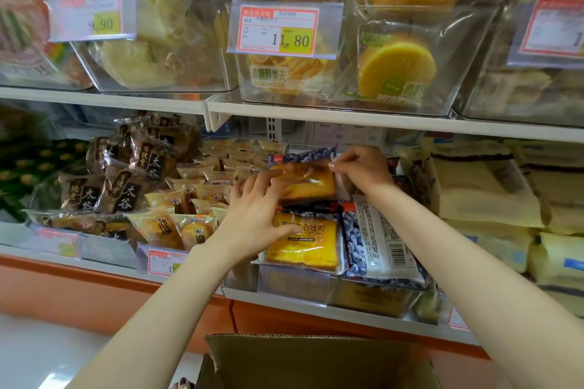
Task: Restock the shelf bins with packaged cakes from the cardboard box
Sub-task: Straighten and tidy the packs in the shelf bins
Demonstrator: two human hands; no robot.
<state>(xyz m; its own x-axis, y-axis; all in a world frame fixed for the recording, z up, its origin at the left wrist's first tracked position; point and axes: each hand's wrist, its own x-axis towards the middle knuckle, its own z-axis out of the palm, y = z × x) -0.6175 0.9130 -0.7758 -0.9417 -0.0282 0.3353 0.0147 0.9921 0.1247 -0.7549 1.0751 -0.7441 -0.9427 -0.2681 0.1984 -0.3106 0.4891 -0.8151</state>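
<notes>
A packaged cake point(308, 178) with a blue blueberry-print wrapper stands at the back of a clear shelf bin point(290, 286) on the lower shelf. My right hand point(363, 167) pinches its top right corner. My left hand point(256, 215) lies with fingers spread, fingertips against the cake's left edge and thumb on a yellow packaged cake point(305, 245) lying flat at the bin's front. Another pack point(379, 243) lies label-side up beside it. The cardboard box point(316, 363) stands open below, at the bottom edge of view.
Left bins hold small yellow cakes point(189, 199) and dark brown packs point(126, 174). Pale yellow packs point(493, 186) fill the right. The upper shelf point(347, 117) carries clear bins of round cakes with price tags point(284, 29). An orange base panel runs below.
</notes>
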